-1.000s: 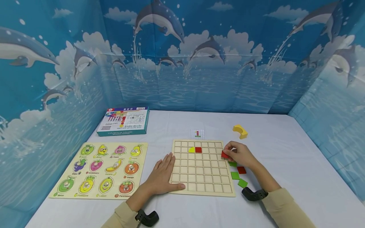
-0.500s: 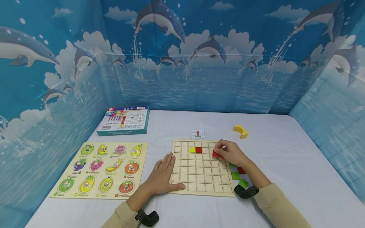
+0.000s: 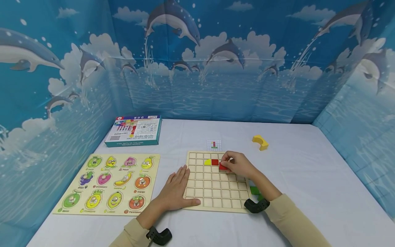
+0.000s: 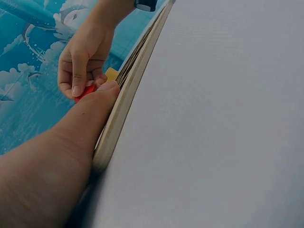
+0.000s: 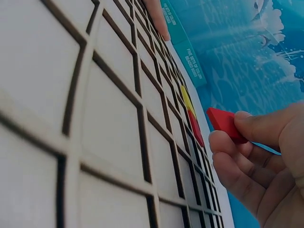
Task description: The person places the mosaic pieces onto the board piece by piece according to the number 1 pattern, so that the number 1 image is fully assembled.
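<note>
Now, step: a red square tile (image 3: 223, 166) is being carried over the grid board (image 3: 216, 202), just right of the red tile already seated (image 3: 215, 162).
Right hand (image 3: 239, 166): fingertips pinch the red square tile, just above the board's upper rows.
Left hand (image 3: 176, 188): flat, fingers straight, pressing the board's left edge.
Next move, judged: lower the tile square into 1 cell.
Elsewhere: green tiles (image 3: 254, 190) on the surface by the board's right edge.
</note>
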Available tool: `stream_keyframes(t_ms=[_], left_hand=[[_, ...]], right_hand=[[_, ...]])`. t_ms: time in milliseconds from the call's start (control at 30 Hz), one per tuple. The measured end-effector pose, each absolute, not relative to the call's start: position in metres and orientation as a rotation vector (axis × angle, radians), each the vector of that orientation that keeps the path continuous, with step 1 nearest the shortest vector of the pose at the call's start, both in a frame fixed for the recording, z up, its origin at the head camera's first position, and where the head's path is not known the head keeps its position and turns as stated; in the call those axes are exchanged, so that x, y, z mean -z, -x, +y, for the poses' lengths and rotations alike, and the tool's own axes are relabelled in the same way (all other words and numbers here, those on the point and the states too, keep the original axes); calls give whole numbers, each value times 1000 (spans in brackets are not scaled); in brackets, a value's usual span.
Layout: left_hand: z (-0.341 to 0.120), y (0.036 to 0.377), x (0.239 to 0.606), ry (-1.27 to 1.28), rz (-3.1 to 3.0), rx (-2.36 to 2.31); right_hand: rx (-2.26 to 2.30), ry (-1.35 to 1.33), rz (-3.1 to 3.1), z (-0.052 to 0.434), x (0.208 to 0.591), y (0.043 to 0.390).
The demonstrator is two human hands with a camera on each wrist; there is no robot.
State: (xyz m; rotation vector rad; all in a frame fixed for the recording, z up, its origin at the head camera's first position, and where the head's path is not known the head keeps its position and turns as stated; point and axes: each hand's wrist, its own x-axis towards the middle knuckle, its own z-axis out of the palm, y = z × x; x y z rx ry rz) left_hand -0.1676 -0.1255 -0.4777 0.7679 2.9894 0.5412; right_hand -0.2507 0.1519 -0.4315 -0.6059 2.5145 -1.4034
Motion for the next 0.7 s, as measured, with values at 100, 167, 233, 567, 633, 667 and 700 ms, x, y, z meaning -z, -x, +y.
stream_keyframes(t_ms=[100,167,233,567,633,667,700], left_hand=[[-125,168,479,-759,2989,-535],[-125,169,480,-749,2986,-529],[-125,169,481,-748,2987,-525],[-125,168,481,-760,2997,-525],[-126,168,481,-758,2996,-525],[-126,168,481,-758,2995,-524],[-126,168,480,-756,2995,-522]], right_hand=[[1410,619,2498,147,433,251],[1419,640,2481,144,434,251],[1430,638,2463,141,435,250],[1395,678,2473,133,442,251],[1394,694,2484,132,444,251],[1390,696,2493,131,445,251],[1386,697,2501,130,445,251]])
